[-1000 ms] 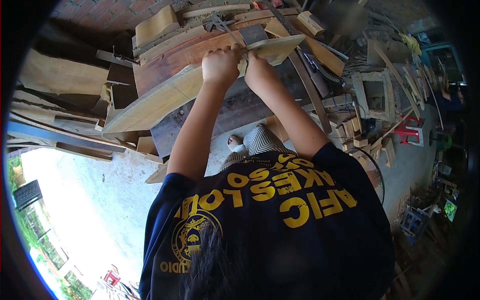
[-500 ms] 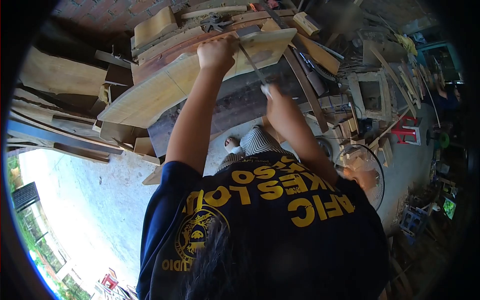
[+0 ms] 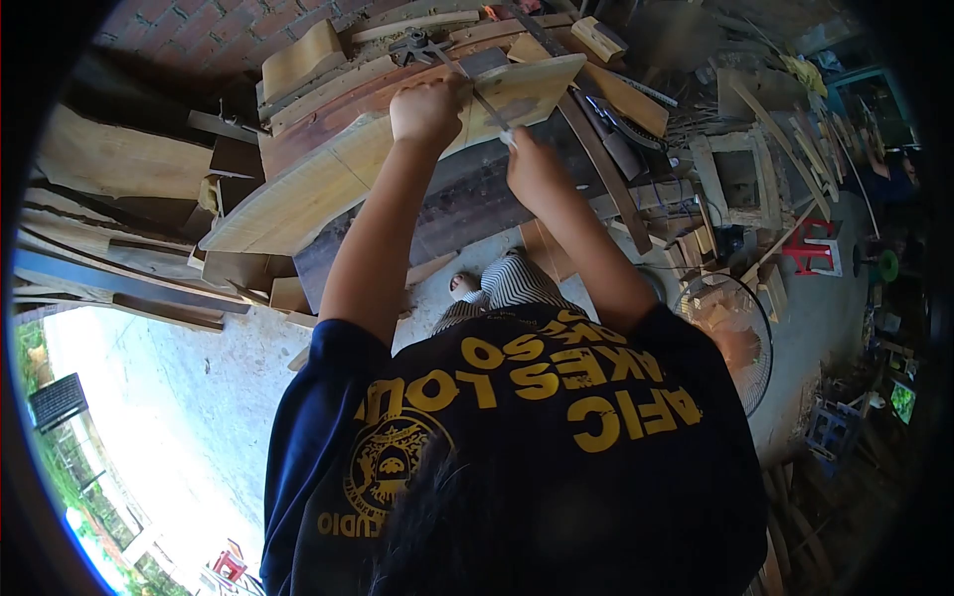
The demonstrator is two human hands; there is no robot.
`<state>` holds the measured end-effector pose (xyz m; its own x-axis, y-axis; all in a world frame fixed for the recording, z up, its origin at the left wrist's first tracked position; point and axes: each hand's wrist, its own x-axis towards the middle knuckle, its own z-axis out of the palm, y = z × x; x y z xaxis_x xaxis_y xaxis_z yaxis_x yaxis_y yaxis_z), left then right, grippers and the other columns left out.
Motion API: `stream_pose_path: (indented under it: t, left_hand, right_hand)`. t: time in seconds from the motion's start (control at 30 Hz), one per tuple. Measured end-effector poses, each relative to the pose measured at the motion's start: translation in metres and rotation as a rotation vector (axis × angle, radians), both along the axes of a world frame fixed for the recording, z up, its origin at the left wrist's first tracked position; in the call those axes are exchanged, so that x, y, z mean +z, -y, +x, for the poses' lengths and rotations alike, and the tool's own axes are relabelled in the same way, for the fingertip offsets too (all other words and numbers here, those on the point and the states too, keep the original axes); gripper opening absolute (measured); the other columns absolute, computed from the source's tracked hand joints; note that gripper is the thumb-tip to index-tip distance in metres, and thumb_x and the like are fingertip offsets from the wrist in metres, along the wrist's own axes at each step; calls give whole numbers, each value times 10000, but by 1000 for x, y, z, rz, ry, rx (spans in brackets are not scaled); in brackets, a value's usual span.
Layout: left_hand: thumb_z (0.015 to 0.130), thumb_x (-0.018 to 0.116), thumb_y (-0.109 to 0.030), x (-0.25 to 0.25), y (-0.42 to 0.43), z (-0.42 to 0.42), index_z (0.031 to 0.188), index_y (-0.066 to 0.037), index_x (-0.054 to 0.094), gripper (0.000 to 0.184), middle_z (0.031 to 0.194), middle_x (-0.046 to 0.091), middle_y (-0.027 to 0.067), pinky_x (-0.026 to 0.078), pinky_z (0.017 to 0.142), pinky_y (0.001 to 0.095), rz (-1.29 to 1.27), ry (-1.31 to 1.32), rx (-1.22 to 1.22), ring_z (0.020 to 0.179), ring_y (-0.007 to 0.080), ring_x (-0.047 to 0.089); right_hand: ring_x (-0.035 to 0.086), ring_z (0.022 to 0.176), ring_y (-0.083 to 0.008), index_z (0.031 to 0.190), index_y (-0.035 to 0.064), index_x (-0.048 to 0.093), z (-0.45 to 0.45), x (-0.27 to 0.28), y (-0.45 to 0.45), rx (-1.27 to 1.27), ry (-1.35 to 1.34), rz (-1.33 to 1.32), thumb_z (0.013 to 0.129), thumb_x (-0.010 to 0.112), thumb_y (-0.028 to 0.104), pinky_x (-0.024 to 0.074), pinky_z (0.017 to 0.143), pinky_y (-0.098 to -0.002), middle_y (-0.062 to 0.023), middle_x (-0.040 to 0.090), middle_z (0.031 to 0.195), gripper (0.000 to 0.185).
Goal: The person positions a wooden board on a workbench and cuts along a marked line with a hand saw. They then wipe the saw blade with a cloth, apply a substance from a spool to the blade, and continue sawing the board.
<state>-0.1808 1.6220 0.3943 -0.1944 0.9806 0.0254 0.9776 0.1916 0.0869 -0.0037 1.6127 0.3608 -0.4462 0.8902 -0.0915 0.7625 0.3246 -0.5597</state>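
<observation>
– Where is the long board?

– The pale board (image 3: 298,189) is right in front of the person, over a dark plank (image 3: 447,214). It is bent like a bow and has thin lines drawn on it

– What is the right hand (image 3: 537,164) doing?

– It has its fingers wrapped around the light end of a thin tool (image 3: 487,105). The tool is long and looks like metal. It slants over the board, up and away from that hand

– And the left hand (image 3: 427,114)?

– It is curled up like a fist at the far edge of the board, right beside the tool. Its fingers are hidden, so I can't tell what they squeeze

– What is past the hands?

– A black clamp (image 3: 412,46) lies on the wood just past the left hand, and a brick wall (image 3: 214,50) is behind. More wood is piled on both sides

– What else can you see?

– A round fan (image 3: 730,338) is near the right elbow. A red stool (image 3: 815,248) is farther off to the right. The person has stripy trousers (image 3: 512,283) and a dark shirt (image 3: 596,507) with big yellow letters
</observation>
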Motion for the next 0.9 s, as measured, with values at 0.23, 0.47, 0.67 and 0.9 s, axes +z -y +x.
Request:
stream_pose_path:
  t: [0.23, 0.47, 0.67, 0.9]
  left_hand:
    - [765, 598, -151, 1, 6, 6, 1068, -172, 569, 304, 985, 659, 50, 466, 795, 362, -3, -5, 24, 916, 218, 645]
    - [801, 632, -275, 0, -7, -4, 1109, -212, 568, 321, 921, 677, 87, 507, 710, 390, -34, -28, 39, 858, 259, 661]
    - [797, 637, -288, 5, -19, -16, 1126, -219, 561, 345, 931, 676, 80, 508, 711, 385, -87, 3, 40, 869, 261, 659]
    - [774, 632, -210, 7, -20, -15, 1034, -181, 575, 268, 910, 679, 61, 488, 738, 378, -47, 35, 30, 882, 248, 654]
  right_hand:
    - [615, 914, -423, 1088, 27, 452, -45, 12, -18, -35, 4, -71, 862, 437, 83, 494, 779, -489, -271, 631, 911, 233]
    - [618, 904, -418, 1079, 28, 458, -33, 29, -9, 2, 54, -36, 874, 432, 93, 496, 766, -488, -263, 633, 907, 217]
    - [620, 805, -430, 1053, 33, 479, 40, 43, 54, 8, 77, -81, 911, 450, 153, 497, 696, -489, -243, 633, 788, 188]
    - [623, 773, -413, 1041, 30, 481, 42, 48, 58, -51, 83, -121, 909, 477, 132, 489, 655, -486, -240, 629, 757, 167]
